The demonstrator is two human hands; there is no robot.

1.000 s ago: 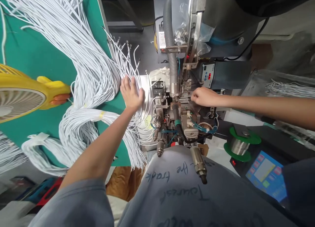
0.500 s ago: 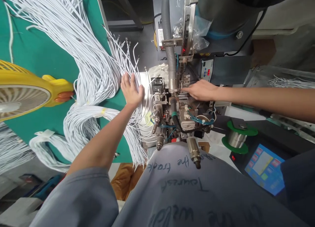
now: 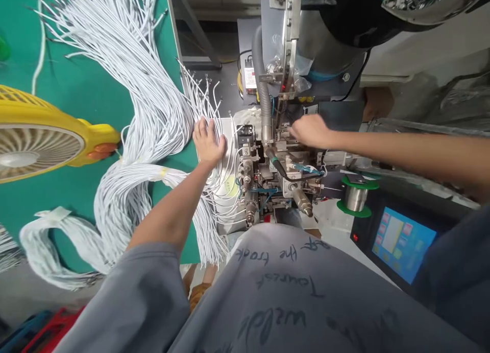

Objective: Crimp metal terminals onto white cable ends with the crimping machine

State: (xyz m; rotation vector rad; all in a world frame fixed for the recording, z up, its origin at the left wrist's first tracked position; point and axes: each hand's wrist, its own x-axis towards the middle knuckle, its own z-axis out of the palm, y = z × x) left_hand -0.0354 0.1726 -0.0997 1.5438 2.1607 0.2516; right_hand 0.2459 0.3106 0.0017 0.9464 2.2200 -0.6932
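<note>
While the left hand (image 3: 209,143) splays over white wires (image 3: 163,100) left of the machine (image 3: 281,146), apparently to steady them, the right hand (image 3: 311,131) curls at the machine's right side, its grip unclear.

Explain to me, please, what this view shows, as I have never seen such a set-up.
You are looking forward and down from a camera worn on a person's head; both bare hands are the wearer's. The left hand lies, fingers spread, over white cables by the edge of a green table. More cables and a yellow fan are on that table. The right hand is at a metal machine; whether it holds anything is hidden. Farther right are a wire spool and a blue screen.
</note>
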